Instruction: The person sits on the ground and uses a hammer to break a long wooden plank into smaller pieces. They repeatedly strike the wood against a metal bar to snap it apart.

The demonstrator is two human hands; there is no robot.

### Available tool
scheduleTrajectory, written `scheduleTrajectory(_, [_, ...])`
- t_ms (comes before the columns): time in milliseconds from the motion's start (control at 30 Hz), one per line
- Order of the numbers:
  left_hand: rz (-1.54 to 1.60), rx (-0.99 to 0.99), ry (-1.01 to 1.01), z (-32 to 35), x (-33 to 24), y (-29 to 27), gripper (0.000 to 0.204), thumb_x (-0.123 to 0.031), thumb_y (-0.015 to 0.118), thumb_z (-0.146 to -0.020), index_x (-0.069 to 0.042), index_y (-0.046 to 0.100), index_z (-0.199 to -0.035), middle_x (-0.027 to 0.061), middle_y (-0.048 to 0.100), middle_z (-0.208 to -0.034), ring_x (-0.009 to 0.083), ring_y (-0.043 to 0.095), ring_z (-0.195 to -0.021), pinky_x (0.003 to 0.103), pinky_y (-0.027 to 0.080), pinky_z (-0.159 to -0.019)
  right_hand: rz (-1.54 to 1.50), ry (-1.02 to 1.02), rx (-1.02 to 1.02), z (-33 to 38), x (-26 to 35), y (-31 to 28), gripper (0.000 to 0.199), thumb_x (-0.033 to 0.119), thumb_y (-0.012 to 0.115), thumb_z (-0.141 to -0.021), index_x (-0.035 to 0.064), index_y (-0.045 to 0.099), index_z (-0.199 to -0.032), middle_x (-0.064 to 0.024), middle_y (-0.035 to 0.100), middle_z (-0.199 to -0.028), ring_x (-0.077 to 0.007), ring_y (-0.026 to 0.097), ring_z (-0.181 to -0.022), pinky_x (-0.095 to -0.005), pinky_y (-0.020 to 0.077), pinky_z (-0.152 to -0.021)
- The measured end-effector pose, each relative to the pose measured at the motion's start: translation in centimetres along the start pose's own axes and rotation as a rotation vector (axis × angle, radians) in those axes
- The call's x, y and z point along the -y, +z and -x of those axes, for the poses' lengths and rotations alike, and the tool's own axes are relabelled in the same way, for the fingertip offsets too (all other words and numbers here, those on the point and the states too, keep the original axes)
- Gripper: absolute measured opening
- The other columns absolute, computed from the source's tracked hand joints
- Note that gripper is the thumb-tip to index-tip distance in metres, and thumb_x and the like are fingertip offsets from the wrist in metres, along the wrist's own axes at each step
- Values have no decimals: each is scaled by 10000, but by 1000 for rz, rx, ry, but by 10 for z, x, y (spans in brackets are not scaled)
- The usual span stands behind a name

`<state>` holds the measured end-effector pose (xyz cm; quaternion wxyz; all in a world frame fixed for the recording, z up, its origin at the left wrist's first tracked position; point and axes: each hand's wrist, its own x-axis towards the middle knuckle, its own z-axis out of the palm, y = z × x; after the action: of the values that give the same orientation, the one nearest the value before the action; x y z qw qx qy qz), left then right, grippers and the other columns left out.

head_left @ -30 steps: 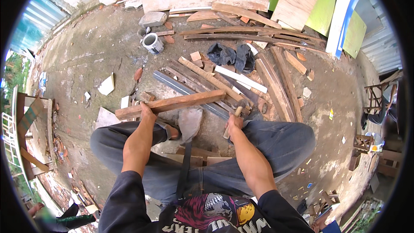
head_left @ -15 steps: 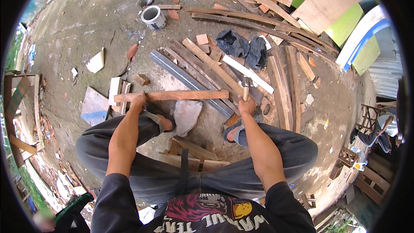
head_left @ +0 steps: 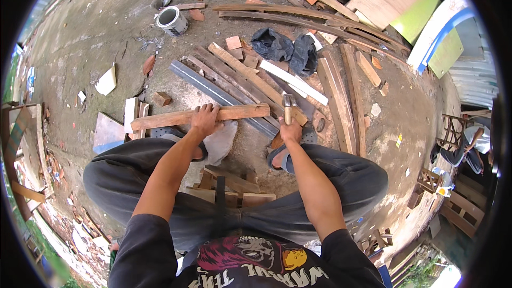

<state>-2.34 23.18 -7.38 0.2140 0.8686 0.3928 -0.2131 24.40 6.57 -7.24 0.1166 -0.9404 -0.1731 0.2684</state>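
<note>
A short squared piece of wood (head_left: 242, 111) lies crosswise in front of me, over a pale stone slab (head_left: 221, 141) and the end of a dark blue-grey beam (head_left: 205, 86). My left hand (head_left: 205, 121) is closed over the wood near its middle, with the fingers across its top. In my right hand (head_left: 290, 130) is a hammer (head_left: 288, 112), gripped by its light wooden handle with the metal head pointing away from me. The hammer stays apart from the wood, just beyond its right end.
Old wooden strips (head_left: 240, 77) and a white strip (head_left: 293, 82) lie ahead, beside black cloth (head_left: 277, 45). Offcuts (head_left: 234, 181) lie between my legs. A paint can (head_left: 172, 21) stands far left. At far right, another person (head_left: 466, 152) sits near wooden frames.
My left hand has slid right along the wood, from near its left end to its middle. My right hand keeps the hammer in much the same place. The whole view has shifted slightly.
</note>
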Motion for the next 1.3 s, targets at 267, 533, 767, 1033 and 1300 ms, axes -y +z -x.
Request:
scheduleTrajectory(267, [-46,-76,-200,34,-28,-1,786,-388,665,-843,-107,309,-1485,180,329,-1521,343,299,-1416,514,233,-1154,-229,307,521,-28,33,-18,393,341,660,-909,13,602,-1118,-127,675,-809,-218,671,-614,-350,536,-501])
scheduleTrajectory(533, [80,-129,-232,79,-47,-46,719,-429,653,-846,-68,408,-1418,195,468,-1407,372,427,-1321,481,364,-1087,-617,484,440,-4,38,15,279,226,688,-891,18,589,-1048,-95,610,-780,-181,579,-560,-351,460,-459])
scheduleTrajectory(767, [80,-68,-201,69,-56,-27,722,-440,659,-844,-95,406,-1427,178,427,-1447,357,401,-1348,494,327,-1109,-520,351,388,8,-8,17,291,265,732,-864,-1,615,-881,-82,587,-631,-180,541,-469,-359,455,-434])
scheduleTrajectory(1033, [-89,49,-148,16,-46,-15,915,-516,661,-827,-128,216,-1526,177,241,-1570,359,241,-1444,505,209,-1166,-235,-16,197,15,-37,12,342,356,688,-884,30,651,-980,-104,647,-686,-199,615,-480,-359,494,-441])
scheduleTrajectory(1300, [-7,207,-183,-15,-27,3,961,-668,512,-859,-173,88,-1565,201,110,-1602,404,41,-1483,562,20,-1181,-168,-145,106,37,-11,-14,467,451,672,-847,-1,639,-960,-241,669,-864,-416,645,-830,-477,496,-758])
